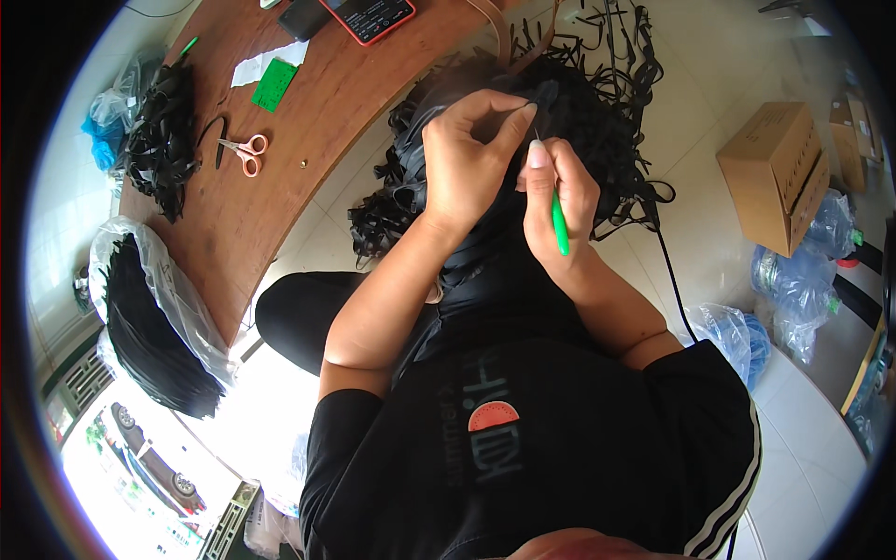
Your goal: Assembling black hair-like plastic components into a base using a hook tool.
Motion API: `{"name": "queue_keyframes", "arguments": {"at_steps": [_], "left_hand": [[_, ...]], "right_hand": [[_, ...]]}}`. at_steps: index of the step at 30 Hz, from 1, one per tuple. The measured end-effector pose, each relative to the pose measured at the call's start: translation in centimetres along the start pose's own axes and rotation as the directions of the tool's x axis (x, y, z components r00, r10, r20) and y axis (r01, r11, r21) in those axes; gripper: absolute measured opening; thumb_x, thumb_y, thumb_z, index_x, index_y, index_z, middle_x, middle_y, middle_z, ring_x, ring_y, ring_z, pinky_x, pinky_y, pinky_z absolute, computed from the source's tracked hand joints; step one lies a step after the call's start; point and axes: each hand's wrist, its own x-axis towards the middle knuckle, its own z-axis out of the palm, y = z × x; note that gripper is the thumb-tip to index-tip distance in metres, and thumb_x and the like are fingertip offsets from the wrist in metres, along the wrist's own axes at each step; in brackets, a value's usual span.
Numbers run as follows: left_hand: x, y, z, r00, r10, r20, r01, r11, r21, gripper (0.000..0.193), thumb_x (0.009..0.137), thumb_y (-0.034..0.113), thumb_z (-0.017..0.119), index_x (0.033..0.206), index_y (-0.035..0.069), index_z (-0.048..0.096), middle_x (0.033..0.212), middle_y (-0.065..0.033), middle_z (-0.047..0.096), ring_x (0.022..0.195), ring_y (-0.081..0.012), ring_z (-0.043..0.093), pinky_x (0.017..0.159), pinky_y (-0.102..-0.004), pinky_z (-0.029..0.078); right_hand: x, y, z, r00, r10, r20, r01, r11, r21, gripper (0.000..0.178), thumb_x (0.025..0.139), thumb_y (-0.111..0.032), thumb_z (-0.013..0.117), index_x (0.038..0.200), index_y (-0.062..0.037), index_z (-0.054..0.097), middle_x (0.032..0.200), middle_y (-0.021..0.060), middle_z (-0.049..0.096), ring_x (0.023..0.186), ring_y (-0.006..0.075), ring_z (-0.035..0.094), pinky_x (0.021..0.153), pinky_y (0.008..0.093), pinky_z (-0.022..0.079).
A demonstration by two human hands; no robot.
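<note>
A large heap of black fabric straps [597, 121] lies over my lap and spills toward the floor tiles. My left hand [467, 154] is over the heap, its thumb and forefinger pinched together. What is between those fingertips is too dark and small to make out. Close on its right, my right hand [560, 191] grips a slim tool with a green handle [560, 224]. A thin metal shaft points from its fingers toward the left fingertips; the tip's shape is not clear.
On the wooden table [322, 107] to the left are pink-handled scissors [248, 152], a green card [274, 85], a phone [369, 17] and a black strap pile [161, 135]. A plastic bag of black strips [154, 327] stands beside it. Right are a cardboard box [770, 168] and plastic bottles [793, 275].
</note>
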Motion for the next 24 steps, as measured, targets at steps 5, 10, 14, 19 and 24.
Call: {"name": "queue_keyframes", "arguments": {"at_steps": [5,10,14,19,24], "left_hand": [[-0.4,0.0,0.5,0.964,0.259,-0.055,-0.246,0.955,0.168,0.008,0.082,0.005,0.071,0.087,0.000,0.071,0.079,-0.0099,0.071,0.064,-0.0138,0.065,0.061,-0.0248,0.050],[0.5,-0.6,-0.4,0.996,0.089,0.016,-0.090,0.987,0.136,0.011,0.085,0.008,0.069,0.091,-0.001,0.070,0.084,-0.0083,0.071,0.069,-0.0137,0.065,0.065,-0.0254,0.050],[1.8,-1.7,-2.2,0.885,-0.226,0.406,0.342,0.908,-0.241,0.018,0.090,0.011,0.066,0.097,-0.005,0.068,0.086,-0.0019,0.067,0.080,-0.0073,0.057,0.075,-0.0232,0.046],[2.0,-2.5,-1.6,0.813,-0.186,0.552,0.341,0.920,-0.193,0.018,0.094,0.014,0.062,0.098,-0.003,0.066,0.084,0.0022,0.062,0.081,-0.0046,0.051,0.077,-0.0209,0.043],[1.7,-2.3,0.3,0.891,0.058,0.450,0.002,0.991,-0.130,0.016,0.094,0.013,0.059,0.096,-0.002,0.063,0.080,-0.0027,0.062,0.080,-0.0066,0.050,0.075,-0.0240,0.044]], "right_hand": [[0.3,-0.7,0.0,0.998,0.055,0.008,-0.052,0.984,-0.172,0.029,0.103,-0.018,0.047,0.079,-0.0018,0.050,0.064,0.0036,0.052,0.055,0.0111,0.049,0.054,0.0264,0.044],[1.8,0.4,-0.9,0.969,0.217,-0.115,-0.197,0.967,0.164,0.036,0.104,-0.024,0.045,0.076,-0.0030,0.048,0.070,0.0056,0.058,0.058,0.0102,0.053,0.056,0.0239,0.045],[3.7,3.3,-2.8,0.924,0.353,-0.148,-0.307,0.914,0.267,0.038,0.104,-0.028,0.046,0.076,-0.0027,0.049,0.072,0.0071,0.059,0.059,0.0128,0.056,0.057,0.0253,0.045],[4.3,4.2,-5.5,0.841,0.427,0.333,-0.540,0.616,0.574,0.043,0.104,-0.036,0.043,0.069,-0.0111,0.044,0.059,0.0026,0.048,0.048,0.0108,0.044,0.046,0.0235,0.036],[5.3,3.7,-6.4,0.970,0.241,0.009,-0.210,0.826,0.523,0.041,0.103,-0.041,0.040,0.075,-0.0117,0.044,0.071,0.0036,0.051,0.062,0.0106,0.044,0.057,0.0234,0.036]]}}
